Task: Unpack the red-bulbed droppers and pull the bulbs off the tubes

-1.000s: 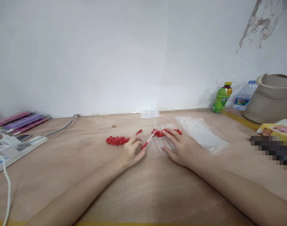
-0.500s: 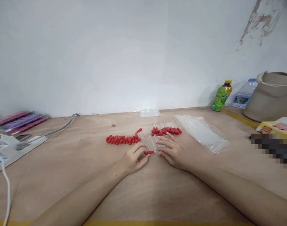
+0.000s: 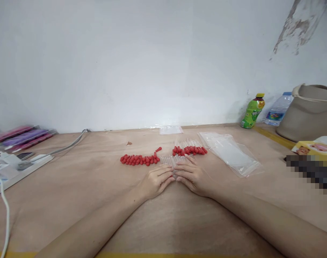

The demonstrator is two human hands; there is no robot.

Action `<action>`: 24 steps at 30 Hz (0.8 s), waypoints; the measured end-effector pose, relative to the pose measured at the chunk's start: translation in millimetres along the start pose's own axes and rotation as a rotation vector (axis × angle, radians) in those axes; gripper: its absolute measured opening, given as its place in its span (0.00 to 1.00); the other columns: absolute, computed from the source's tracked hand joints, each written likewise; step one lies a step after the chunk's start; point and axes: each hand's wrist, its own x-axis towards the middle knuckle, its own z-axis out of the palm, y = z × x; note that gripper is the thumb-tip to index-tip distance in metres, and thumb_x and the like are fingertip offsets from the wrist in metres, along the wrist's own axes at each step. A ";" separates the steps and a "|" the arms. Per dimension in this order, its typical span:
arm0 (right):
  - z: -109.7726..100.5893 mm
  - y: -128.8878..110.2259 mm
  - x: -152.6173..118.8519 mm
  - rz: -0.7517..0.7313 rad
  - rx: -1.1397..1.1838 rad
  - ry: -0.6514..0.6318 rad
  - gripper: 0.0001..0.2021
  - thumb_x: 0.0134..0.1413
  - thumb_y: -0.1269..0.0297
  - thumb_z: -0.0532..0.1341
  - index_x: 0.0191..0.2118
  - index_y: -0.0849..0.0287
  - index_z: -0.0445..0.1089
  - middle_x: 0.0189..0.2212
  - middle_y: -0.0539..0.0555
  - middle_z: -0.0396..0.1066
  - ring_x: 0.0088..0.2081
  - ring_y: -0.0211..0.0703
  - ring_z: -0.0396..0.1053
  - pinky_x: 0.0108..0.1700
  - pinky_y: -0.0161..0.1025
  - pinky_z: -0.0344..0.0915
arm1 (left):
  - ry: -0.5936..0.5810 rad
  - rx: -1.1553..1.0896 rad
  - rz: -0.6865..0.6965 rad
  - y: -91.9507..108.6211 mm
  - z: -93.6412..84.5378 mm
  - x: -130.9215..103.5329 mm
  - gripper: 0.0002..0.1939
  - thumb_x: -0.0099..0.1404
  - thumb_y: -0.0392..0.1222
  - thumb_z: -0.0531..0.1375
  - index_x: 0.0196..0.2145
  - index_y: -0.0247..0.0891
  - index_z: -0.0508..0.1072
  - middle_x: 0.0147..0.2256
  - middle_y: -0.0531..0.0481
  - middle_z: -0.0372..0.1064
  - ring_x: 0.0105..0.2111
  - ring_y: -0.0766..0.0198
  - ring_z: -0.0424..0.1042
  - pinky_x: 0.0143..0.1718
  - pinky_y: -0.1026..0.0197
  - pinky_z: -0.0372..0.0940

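Note:
My left hand [image 3: 159, 181] pinches a red rubber bulb [image 3: 172, 176], of which only a sliver shows between the fingers. Fingertip to fingertip with it, my right hand [image 3: 191, 175] is closed on a thin clear dropper tube, now mostly covered by the fingers. Just beyond both hands lies a row of clear tubes [image 3: 167, 159], partly hidden by them. To the left is a pile of loose red bulbs [image 3: 136, 159], with a single bulb [image 3: 158, 149] lying apart behind it. Behind my right hand are several red-capped droppers [image 3: 191, 150], their clear stems pointing to the wall.
Clear plastic bags [image 3: 230, 152] lie to the right, and another flat bag [image 3: 171, 130] sits by the wall. Farther right stand a green bottle [image 3: 252, 113], a water bottle [image 3: 277, 111] and a grey-beige bucket [image 3: 308, 114]. At left is a power strip [image 3: 26, 170] with cables.
My hands have come together, the left moving right and the right slightly left. The red bulb and tube, visible between them before, are now largely covered by my fingers.

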 end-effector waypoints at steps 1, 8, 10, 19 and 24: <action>1.1 0.3 -0.4 -0.021 0.024 0.016 0.09 0.56 0.69 0.54 0.40 0.59 0.69 0.38 0.53 0.73 0.44 0.39 0.68 0.57 0.50 0.53 | -0.010 -0.005 -0.001 0.2 -0.7 -0.4 0.10 0.62 0.36 0.55 0.41 0.34 0.70 0.38 0.45 0.73 0.43 0.61 0.70 0.48 0.57 0.66; 7.4 3.4 -6.9 -0.086 0.162 0.003 0.07 0.56 0.72 0.54 0.35 0.62 0.69 0.36 0.56 0.72 0.41 0.38 0.68 0.53 0.43 0.63 | -0.098 -0.048 0.016 2.7 -6.2 0.3 0.06 0.61 0.35 0.55 0.36 0.34 0.70 0.38 0.44 0.72 0.40 0.63 0.71 0.50 0.56 0.64; 6.6 3.0 -7.9 -0.084 0.170 -0.009 0.07 0.55 0.72 0.53 0.35 0.62 0.69 0.35 0.56 0.71 0.40 0.38 0.68 0.53 0.44 0.63 | -0.107 -0.063 0.011 3.7 -7.0 0.7 0.06 0.61 0.35 0.55 0.36 0.34 0.70 0.37 0.44 0.72 0.40 0.63 0.71 0.50 0.56 0.64; 1.8 -1.3 -7.1 -0.095 0.215 -0.021 0.06 0.56 0.74 0.53 0.34 0.63 0.67 0.32 0.54 0.69 0.39 0.36 0.67 0.55 0.43 0.61 | -0.151 -0.119 -0.018 6.6 -11.4 -0.6 0.07 0.62 0.34 0.53 0.33 0.34 0.70 0.33 0.46 0.72 0.36 0.64 0.71 0.47 0.56 0.64; -0.1 -1.4 -8.4 -0.092 0.197 -0.040 0.07 0.56 0.74 0.52 0.35 0.62 0.67 0.33 0.54 0.70 0.39 0.36 0.67 0.56 0.43 0.60 | -0.162 -0.136 -0.024 5.3 -12.2 -1.9 0.07 0.62 0.34 0.52 0.35 0.36 0.70 0.35 0.46 0.72 0.36 0.64 0.71 0.49 0.56 0.62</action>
